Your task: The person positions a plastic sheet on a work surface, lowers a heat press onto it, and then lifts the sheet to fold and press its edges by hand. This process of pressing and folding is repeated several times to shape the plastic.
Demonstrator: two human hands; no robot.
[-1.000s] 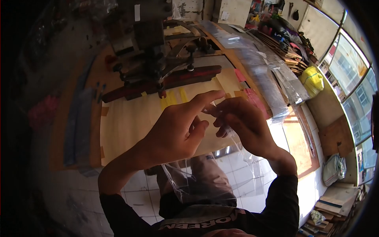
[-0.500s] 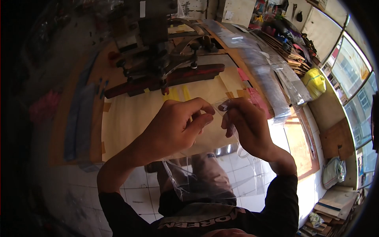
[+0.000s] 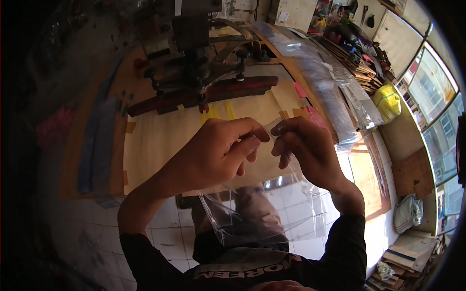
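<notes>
A clear plastic sheet (image 3: 262, 208) hangs between my forearms, in front of my legs, with its upper part running up to my fingers. My right hand (image 3: 306, 148) pinches its top edge between thumb and fingers. Close beside it, my left hand (image 3: 221, 150) has thumb and forefinger pressed together near the same edge; the bit between them is too small to make out. Both hands are above the front part of a pale board (image 3: 160, 145) with yellow tape strips (image 3: 218, 111) on it.
A dark machine with a red-and-black bar (image 3: 233, 92) spans the back of the board. Clear plastic sheets (image 3: 323, 80) lie along the table's right side. Blue strips (image 3: 94, 150) lie at left. A yellow bag (image 3: 388, 100) and stacked cardboard (image 3: 359, 70) are at right.
My left hand has shifted slightly right, its thumb and forefinger now closer together. My right hand has moved slightly right. The plastic sheet still hangs below them.
</notes>
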